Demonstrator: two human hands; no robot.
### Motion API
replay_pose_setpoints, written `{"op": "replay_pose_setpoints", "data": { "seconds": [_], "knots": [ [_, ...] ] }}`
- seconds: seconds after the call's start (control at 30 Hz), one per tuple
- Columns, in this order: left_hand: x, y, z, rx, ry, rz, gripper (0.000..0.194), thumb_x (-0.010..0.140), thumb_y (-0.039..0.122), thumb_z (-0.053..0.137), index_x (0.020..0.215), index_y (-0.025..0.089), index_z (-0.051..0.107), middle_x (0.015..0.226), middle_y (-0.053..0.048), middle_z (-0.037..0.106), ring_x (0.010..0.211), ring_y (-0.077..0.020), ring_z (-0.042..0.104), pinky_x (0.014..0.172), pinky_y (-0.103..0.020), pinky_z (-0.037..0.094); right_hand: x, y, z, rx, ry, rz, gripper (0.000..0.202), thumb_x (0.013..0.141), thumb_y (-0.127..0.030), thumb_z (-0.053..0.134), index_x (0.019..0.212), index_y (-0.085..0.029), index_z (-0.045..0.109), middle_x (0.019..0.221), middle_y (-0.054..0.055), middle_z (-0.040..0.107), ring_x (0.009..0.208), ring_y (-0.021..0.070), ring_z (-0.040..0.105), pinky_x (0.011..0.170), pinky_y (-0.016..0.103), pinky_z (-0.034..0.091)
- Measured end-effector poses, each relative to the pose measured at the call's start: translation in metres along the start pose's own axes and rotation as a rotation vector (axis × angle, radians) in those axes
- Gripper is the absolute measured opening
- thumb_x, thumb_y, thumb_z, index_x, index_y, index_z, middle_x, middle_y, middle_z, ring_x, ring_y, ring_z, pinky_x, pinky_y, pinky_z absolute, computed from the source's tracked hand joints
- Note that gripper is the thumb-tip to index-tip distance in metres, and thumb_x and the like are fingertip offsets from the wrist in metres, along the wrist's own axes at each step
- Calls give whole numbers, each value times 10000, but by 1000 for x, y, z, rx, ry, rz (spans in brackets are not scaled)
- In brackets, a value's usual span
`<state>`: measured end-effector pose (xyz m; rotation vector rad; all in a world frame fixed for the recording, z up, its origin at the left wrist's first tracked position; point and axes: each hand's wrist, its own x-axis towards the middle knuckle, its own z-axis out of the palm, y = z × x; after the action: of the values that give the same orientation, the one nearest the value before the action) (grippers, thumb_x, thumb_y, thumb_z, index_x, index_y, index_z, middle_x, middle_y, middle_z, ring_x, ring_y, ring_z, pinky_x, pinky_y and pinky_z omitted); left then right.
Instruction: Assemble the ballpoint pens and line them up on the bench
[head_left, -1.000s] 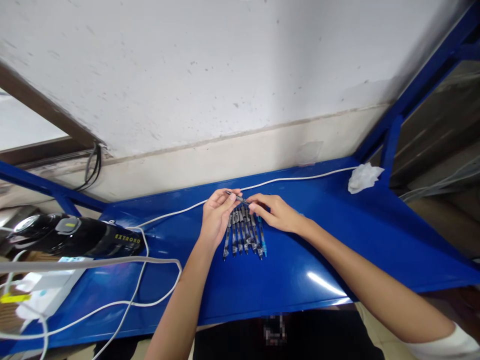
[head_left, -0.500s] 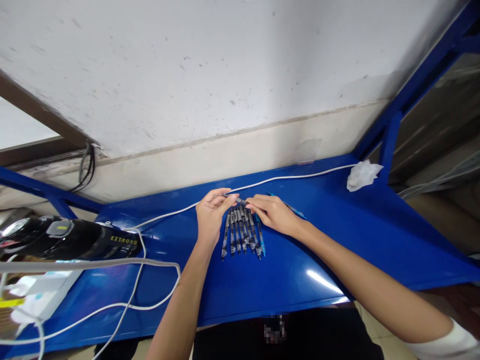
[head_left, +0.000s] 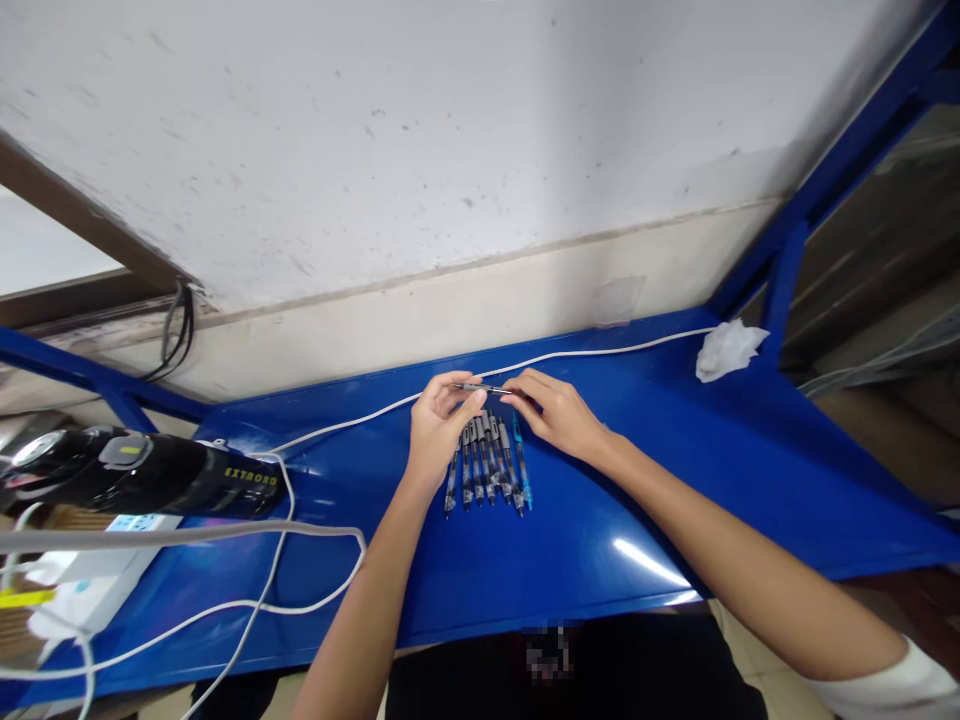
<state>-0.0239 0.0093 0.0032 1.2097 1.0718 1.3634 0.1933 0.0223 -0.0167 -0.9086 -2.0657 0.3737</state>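
Note:
A dark, slim pen (head_left: 491, 389) is held nearly level between both hands, above the blue table (head_left: 600, 540). My left hand (head_left: 444, 415) pinches its left end between thumb and fingers. On its right end, the fingertips of my right hand (head_left: 551, 408) are closed. Just below the hands lie several black pens with grey grips (head_left: 480, 465), side by side in a row with their tips toward the table's front edge. A blue pen (head_left: 526, 475) lies at the right end of that row. My hands cover part of the row's upper ends.
A black bottle (head_left: 187, 475) lies at the left beside a white power strip (head_left: 97, 590). White cable (head_left: 262, 607) loops over the table's left side and runs along the back. Crumpled white tissue (head_left: 727, 350) sits at the back right, near the blue frame (head_left: 784, 290).
Both hands have shifted slightly, the left one rightward, and the held pen is now more level. The blue pen seen behind my right hand is no longer visible there.

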Motion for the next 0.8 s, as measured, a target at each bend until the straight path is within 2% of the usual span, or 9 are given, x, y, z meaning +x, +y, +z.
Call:
{"op": "replay_pose_setpoints", "data": {
  "seconds": [0.07, 0.2, 0.27, 0.33, 0.43, 0.5, 0.57, 0.67, 0.8],
  "knots": [
    [0, 0, 0, -10, -35, 6, 416, 836, 396, 920, 1179, 214, 773, 1180, -116, 811, 1079, -260, 769, 837, -351, 643, 0, 2, -1, 6, 7, 12, 232, 1157, -365, 513, 1186, -222, 694, 1044, 83, 722, 889, 214, 685, 807, 345, 536],
    [0, 0, -1, 47, 24, 17, 282, 853, 416, 908, 952, 183, 784, 833, -53, 780, 770, -179, 731, 757, -309, 599, -1, 3, 1, 50, -5, 19, 163, 1148, -348, 527, 1140, -230, 638, 1053, 79, 719, 906, 218, 687, 806, 346, 528],
    [0, -1, -2, 68, 28, 7, 298, 859, 436, 902, 867, 184, 743, 765, -27, 739, 688, -148, 678, 721, -290, 571, -2, 4, 4, 71, -15, 32, 136, 1142, -347, 533, 1110, -236, 604, 1026, 70, 713, 883, 215, 679, 793, 345, 521],
    [0, -2, -2, 58, -1, 1, 301, 845, 427, 914, 915, 193, 739, 863, -43, 769, 752, -160, 701, 742, -294, 577, -3, 5, 6, 92, -24, 46, 118, 1135, -342, 538, 1087, -241, 576, 1009, 63, 704, 871, 213, 669, 793, 345, 517],
    [-1, -2, -3, 19, -61, 24, 372, 822, 363, 937, 1125, 223, 771, 1161, -97, 807, 1031, -222, 756, 894, -336, 602, -4, 5, 7, 113, -23, 81, 104, 1126, -335, 544, 1087, -240, 559, 990, 56, 691, 836, 203, 653, 777, 340, 516],
    [-1, -2, -3, 22, -77, 40, 355, 841, 351, 921, 1148, 224, 794, 1220, -112, 806, 1098, -241, 757, 956, -362, 598, -3, 3, 5, 109, -27, 99, 127, 1119, -360, 568, 1117, -233, 567, 1006, 60, 696, 828, 203, 650, 779, 346, 523],
    [-1, -1, -3, 40, -60, 33, 292, 852, 375, 912, 1074, 213, 814, 1118, -103, 822, 983, -229, 770, 912, -368, 610, -2, 0, 2, 92, -39, 86, 164, 1130, -384, 556, 1175, -228, 582, 1068, 80, 703, 894, 220, 665, 832, 371, 539],
    [-1, -1, -1, 60, -6, 7, 281, 854, 428, 908, 971, 199, 796, 913, -66, 803, 801, -189, 740, 794, -332, 604, 1, -5, 0, 56, -61, 28, 229, 1175, -366, 429, 1243, -237, 607, 1110, 98, 678, 998, 245, 661, 914, 413, 545],
    [0, -3, 0, 70, 3, -20, 313, 889, 474, 872, 890, 187, 747, 832, -54, 772, 753, -168, 711, 756, -306, 581, 1, -5, 1, 43, -66, 0, 234, 1179, -362, 402, 1196, -243, 603, 1093, 100, 641, 993, 251, 635, 901, 415, 541]
  ]
}}
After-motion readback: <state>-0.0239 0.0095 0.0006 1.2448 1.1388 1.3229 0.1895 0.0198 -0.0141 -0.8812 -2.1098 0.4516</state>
